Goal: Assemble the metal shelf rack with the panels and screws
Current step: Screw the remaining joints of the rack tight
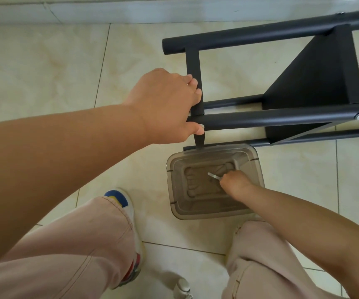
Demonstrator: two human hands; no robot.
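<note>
The matte black metal rack (pixel 282 83), made of round tubes, lies on its side on glossy tiles (pixel 44 61). The left hand (pixel 165 104) grips its flat crossbar (pixel 193 83). The right hand (pixel 234 182) pinches a thin silver key (pixel 213 175) inside a translucent plastic tub (pixel 254 169) beside the rack.

I am reaching my bare left arm forward and across from the lower left, wrist straight, back of my left hand (pixel 165 104) facing up. Its fingers are curling over a flat black metal crossbar (pixel 193 67), and the thumb is pressing beneath near a small silver screw head (pixel 201 126). I am stretching my bare right arm in from the lower right, angled down. My right hand (pixel 235 184) is closing into a loose fist, pinching a thin silver metal key (pixel 213 176) that is pointing up and left.
</note>
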